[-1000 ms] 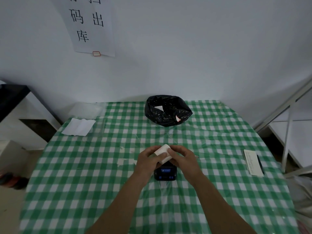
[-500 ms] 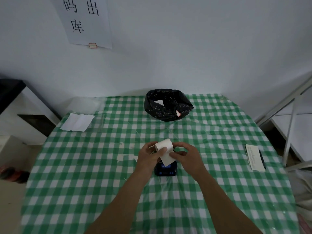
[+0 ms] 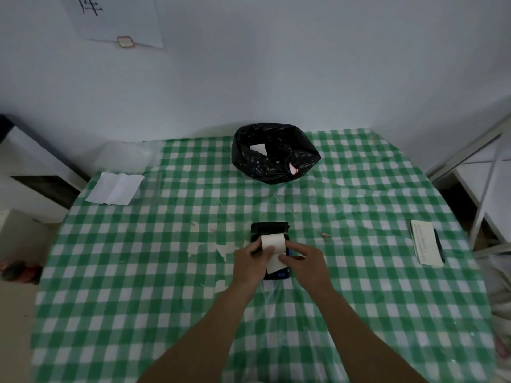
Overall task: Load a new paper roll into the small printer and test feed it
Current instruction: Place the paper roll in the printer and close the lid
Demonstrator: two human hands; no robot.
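White paper roll is sitting in the small black printer's open bay; the left hand is pinching its side to steady it, while the right hand is gripping the loose tail, apparently for feeding.

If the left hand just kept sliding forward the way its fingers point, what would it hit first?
Most likely the paper roll, which the left hand already touches as it sits in the open printer. Past that comes the printer's raised lid, then bare tablecloth; depth is hard to judge.
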